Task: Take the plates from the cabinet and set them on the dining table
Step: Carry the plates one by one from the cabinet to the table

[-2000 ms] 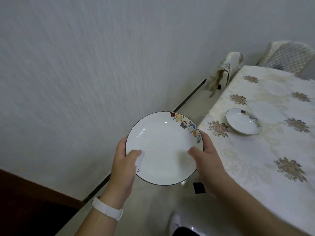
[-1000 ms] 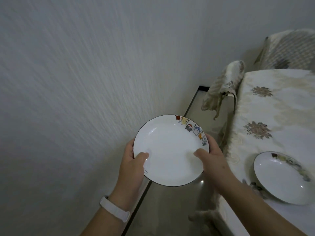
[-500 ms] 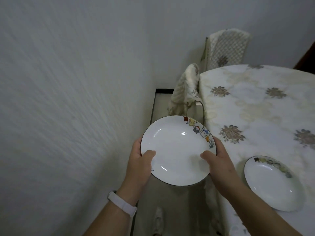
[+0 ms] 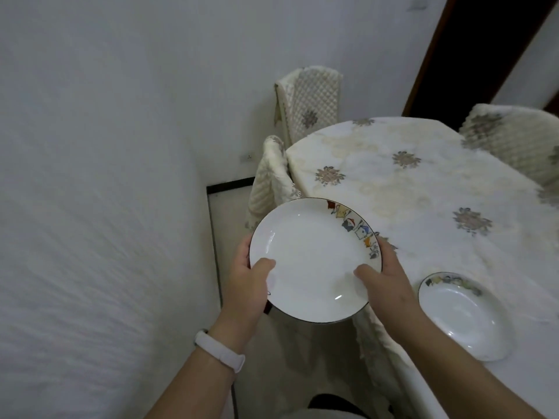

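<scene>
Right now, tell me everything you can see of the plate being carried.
The carried plate is round, white and glossy, ceramic by its look, shallow with a thin dark rim line. A band of small colourful drawings runs along its upper right edge. It faces up, tilted slightly toward the camera, in the air beside the edge of the dining table, not yet on it. The left hand and right hand grip opposite sides, thumbs on the inner surface. It looks empty and clean.
</scene>
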